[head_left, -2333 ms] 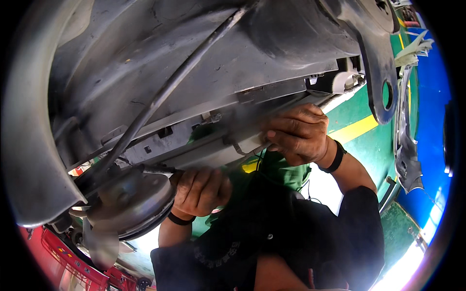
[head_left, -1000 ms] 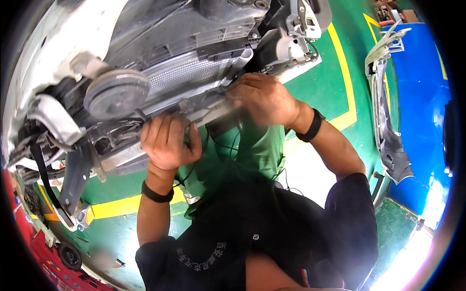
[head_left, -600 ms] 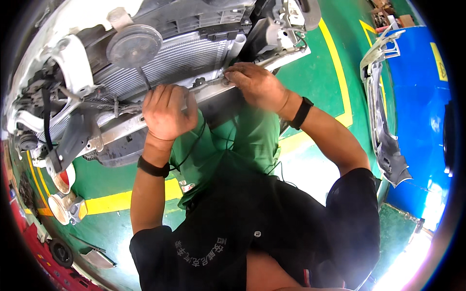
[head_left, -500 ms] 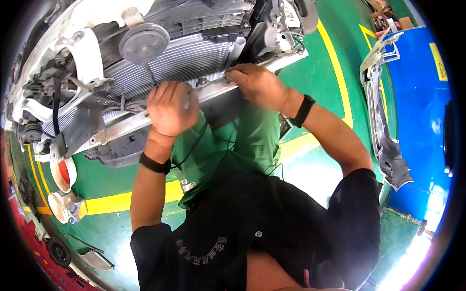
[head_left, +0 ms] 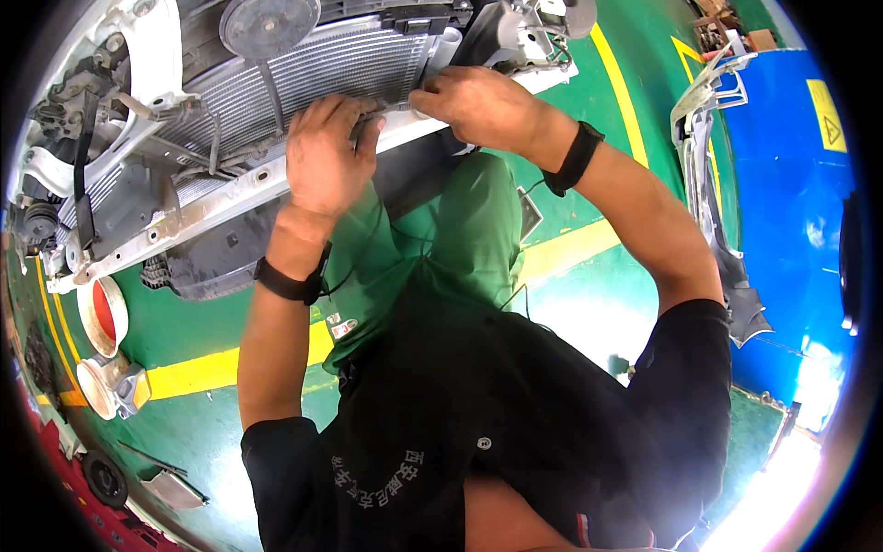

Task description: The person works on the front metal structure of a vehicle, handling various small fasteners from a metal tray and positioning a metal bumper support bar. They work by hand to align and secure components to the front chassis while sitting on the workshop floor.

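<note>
- Left hand [head_left: 329, 152]: fingers curled over white crossbeam [head_left: 221, 196], thumb apart; grip cannot be told.
- Right hand [head_left: 483, 109]: fingertips bunched at same beam, further right; cannot tell whether anything is held.
- Beam runs along lower edge of finned radiator [head_left: 340, 69]; hands hide part of it.
- Disc-shaped horn [head_left: 269, 23] overlaps radiator fins.
- Writing: pale arc of characters on black shirt [head_left: 543, 396]; yellow triangle label [head_left: 828, 115] on blue panel [head_left: 791, 230].

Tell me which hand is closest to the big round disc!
The left hand, near the round disc and its rod; the right hand is farther away, to the right.
</note>
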Tool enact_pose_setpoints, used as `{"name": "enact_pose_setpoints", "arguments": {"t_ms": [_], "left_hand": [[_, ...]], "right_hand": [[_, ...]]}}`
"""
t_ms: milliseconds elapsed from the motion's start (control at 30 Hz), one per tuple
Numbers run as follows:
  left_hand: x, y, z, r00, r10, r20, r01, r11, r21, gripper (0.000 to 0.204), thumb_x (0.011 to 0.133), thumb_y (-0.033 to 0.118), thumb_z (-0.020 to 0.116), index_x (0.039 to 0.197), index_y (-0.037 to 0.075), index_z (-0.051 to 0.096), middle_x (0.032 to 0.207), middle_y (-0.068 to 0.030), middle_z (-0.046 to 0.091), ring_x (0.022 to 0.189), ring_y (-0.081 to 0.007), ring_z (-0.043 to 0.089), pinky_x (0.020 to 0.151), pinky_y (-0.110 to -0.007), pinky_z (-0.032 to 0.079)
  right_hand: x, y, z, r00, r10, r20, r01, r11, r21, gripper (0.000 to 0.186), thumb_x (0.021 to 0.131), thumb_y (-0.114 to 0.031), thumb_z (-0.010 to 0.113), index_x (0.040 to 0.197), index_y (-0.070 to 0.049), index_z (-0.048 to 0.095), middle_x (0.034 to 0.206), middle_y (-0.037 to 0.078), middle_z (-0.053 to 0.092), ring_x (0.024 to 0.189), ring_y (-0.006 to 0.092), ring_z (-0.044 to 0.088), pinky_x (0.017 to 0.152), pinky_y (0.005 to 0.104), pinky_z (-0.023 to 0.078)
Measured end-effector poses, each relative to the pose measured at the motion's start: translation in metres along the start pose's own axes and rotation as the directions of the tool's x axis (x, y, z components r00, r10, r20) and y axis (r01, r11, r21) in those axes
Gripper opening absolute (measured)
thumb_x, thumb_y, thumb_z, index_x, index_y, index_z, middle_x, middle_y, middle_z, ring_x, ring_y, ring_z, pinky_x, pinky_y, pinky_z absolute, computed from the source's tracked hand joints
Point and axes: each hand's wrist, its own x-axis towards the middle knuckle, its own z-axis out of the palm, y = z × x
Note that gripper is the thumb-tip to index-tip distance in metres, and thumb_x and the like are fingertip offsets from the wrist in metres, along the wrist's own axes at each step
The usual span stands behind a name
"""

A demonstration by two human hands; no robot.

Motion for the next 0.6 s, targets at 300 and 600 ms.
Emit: {"name": "enact_pose_setpoints", "arguments": {"t_ms": [300,600], "left_hand": [[-0.036,-0.004,-0.069,0.994,0.032,-0.106,-0.024,0.997,0.073,0.036,0.078,0.009,0.074,0.113,0.008,0.069,0.113,-0.0098,0.066,0.102,-0.0307,0.062,0.090,-0.042,0.048],[-0.038,-0.046,-0.085,0.997,0.011,-0.072,0.014,0.943,0.333,0.037,0.085,0.017,0.070,0.121,0.008,0.065,0.107,-0.0137,0.066,0.098,-0.0342,0.061,0.087,-0.042,0.047]], "right_hand": [[-0.007,-0.009,0.009,0.993,0.114,-0.005,-0.114,0.993,0.021,0.037,0.072,-0.002,0.067,0.108,0.000,0.057,0.091,0.016,0.064,0.088,0.0331,0.065,0.075,0.0424,0.055],[0.042,0.002,0.017,0.964,0.183,0.193,-0.266,0.677,0.686,0.046,0.099,-0.029,0.061,0.134,0.000,0.055,0.111,0.017,0.070,0.108,0.0277,0.066,0.094,0.0372,0.051]]}}
